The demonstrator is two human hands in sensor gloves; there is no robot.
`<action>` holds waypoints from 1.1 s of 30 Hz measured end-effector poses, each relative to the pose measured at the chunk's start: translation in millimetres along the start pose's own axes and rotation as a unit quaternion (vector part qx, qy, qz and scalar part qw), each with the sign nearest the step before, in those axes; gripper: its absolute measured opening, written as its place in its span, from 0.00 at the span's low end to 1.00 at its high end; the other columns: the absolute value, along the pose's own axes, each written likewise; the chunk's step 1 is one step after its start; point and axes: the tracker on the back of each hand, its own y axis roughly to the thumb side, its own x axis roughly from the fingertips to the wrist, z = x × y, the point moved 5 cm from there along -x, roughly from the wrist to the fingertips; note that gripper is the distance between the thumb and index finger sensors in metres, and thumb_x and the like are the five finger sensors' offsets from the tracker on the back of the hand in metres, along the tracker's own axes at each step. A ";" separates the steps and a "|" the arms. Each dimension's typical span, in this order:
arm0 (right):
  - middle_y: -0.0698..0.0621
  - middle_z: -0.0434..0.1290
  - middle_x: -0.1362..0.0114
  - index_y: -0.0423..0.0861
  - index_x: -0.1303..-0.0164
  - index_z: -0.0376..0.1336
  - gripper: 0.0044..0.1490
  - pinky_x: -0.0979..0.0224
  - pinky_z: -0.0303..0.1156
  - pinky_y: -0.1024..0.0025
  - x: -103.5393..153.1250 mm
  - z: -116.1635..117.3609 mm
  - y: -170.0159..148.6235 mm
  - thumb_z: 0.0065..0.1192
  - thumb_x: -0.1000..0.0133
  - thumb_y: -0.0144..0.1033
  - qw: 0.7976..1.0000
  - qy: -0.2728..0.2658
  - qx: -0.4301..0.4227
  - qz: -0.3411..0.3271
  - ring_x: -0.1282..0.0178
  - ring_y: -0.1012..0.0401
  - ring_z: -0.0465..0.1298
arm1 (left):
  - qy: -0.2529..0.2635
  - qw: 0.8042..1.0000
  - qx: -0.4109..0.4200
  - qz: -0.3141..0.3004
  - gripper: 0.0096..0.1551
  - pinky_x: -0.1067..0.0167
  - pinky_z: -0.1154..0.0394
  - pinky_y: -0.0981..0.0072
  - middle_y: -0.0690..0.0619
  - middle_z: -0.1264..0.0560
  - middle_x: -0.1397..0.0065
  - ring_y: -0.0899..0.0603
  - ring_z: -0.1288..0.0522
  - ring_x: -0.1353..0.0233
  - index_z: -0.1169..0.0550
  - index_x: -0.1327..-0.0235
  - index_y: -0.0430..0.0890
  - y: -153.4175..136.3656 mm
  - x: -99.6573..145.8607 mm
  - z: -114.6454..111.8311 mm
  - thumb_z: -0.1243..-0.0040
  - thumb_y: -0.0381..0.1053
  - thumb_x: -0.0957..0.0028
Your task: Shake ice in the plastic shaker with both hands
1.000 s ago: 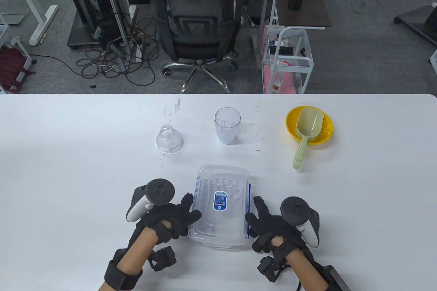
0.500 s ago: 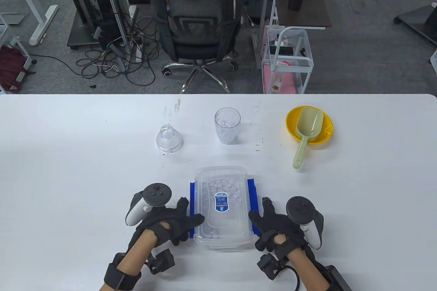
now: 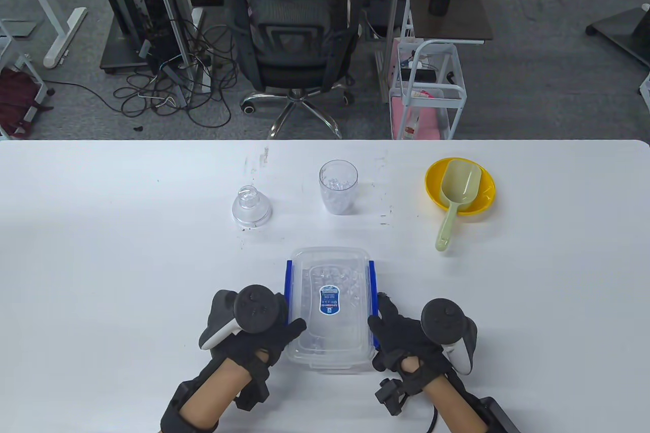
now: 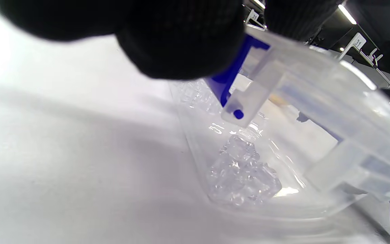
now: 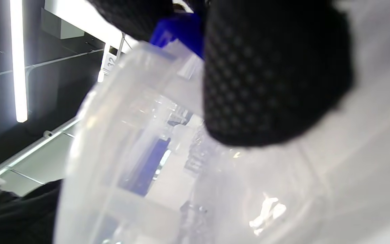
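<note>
Table view shows a white table (image 3: 101,250) with a clear rectangular plastic box (image 3: 330,308), lid on and blue latches at its long sides, lying near the front edge with ice cubes (image 4: 242,173) inside. Both gloved hands flank it: the left hand (image 3: 264,331) curls its fingers over the left blue latch (image 3: 288,291), thumb on the lid; the right hand (image 3: 406,336) grips the right blue latch (image 3: 372,296) the same way. Farther back stand a clear plastic shaker cup (image 3: 338,193) holding some ice, its clear domed lid (image 3: 250,205) well to the left, and to the right a yellow bowl (image 3: 482,199) with a pale green scoop (image 3: 454,194) resting in it.
</note>
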 end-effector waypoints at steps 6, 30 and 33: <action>0.24 0.76 0.58 0.16 0.30 0.39 0.67 0.76 0.78 0.62 0.9 14.5 5.7 0.62 0.48 0.57 0.998 0.057 0.020 -0.016 0.77 0.46 0.82 | -0.012 1.000 0.011 0.005 0.53 0.67 0.18 0.56 0.29 0.21 0.51 0.41 0.15 0.65 0.45 0.34 0.18 -1.5 -3.0 -8.8 0.50 0.63 0.42; 0.26 0.77 0.61 0.18 0.33 0.31 0.60 0.78 0.78 0.64 -4.6 28.2 19.7 0.53 0.45 0.47 0.987 0.096 0.129 -0.017 0.79 0.48 0.82 | -0.003 0.998 -0.060 0.001 0.45 0.82 0.17 0.64 0.34 0.15 0.68 0.48 0.14 0.80 0.45 0.38 0.14 16.7 -3.0 -13.0 0.58 0.53 0.41; 0.25 0.76 0.61 0.18 0.34 0.30 0.59 0.78 0.78 0.64 -5.4 29.3 19.4 0.52 0.45 0.47 0.986 0.105 0.125 -0.012 0.79 0.48 0.82 | 0.003 0.995 -0.102 0.015 0.44 0.83 0.16 0.66 0.36 0.14 0.69 0.50 0.14 0.81 0.43 0.38 0.14 19.8 -1.6 -10.3 0.58 0.54 0.41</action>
